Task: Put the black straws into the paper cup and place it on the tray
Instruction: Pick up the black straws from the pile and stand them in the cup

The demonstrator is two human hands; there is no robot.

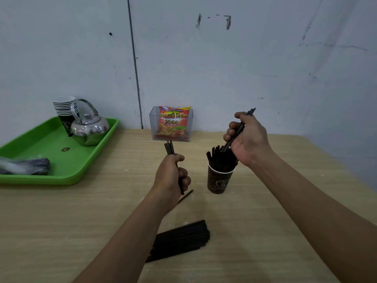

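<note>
A dark paper cup (pixel 219 180) stands on the wooden table, with several black straws (pixel 219 158) sticking out of it. My right hand (pixel 247 138) hovers just above the cup, closed around a few black straws (pixel 250 113) whose lower ends point into it. My left hand (pixel 172 173), to the left of the cup, grips a small bunch of black straws (pixel 169 148) held upright. A pile of loose black straws (pixel 180 240) lies on the table near me, partly hidden by my left forearm. One single straw (pixel 186 196) lies below my left hand. The green tray (pixel 85 160) sits at the left.
On the tray stand a steel kettle (pixel 89 127), a stack of paper cups (pixel 65 110) and a dark plastic bag (pixel 26 166). A clear box holding a French fries snack packet (pixel 173 123) stands against the back wall. The table's right edge runs near the cup's far right.
</note>
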